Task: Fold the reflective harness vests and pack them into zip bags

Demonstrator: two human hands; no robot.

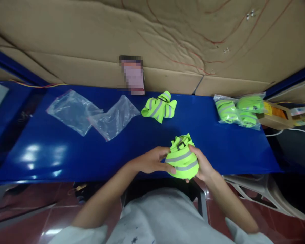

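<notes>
Between my two hands, over the table's front edge, is a rolled bundle of neon yellow-green reflective strap (182,162) with grey stripes and a black buckle near its top. My left hand (156,161) grips it from the left, thumb across the lower front. From the right, my right hand (202,164) wraps around it, with most of its fingers hidden behind. A second reflective strap (159,107), folded loosely with a dark buckle, lies farther back on the table. Left of that strap lie two clear plastic bags, one (114,117) overlapping the other (72,110).
Bagged yellow-green straps (240,110) lie at the back right of the blue table (132,149), beside a cardboard box (277,115). A blurred pinkish phone-like object (134,76) leans on the cardboard wall (91,64). A pale plastic chair (264,191) stands at right.
</notes>
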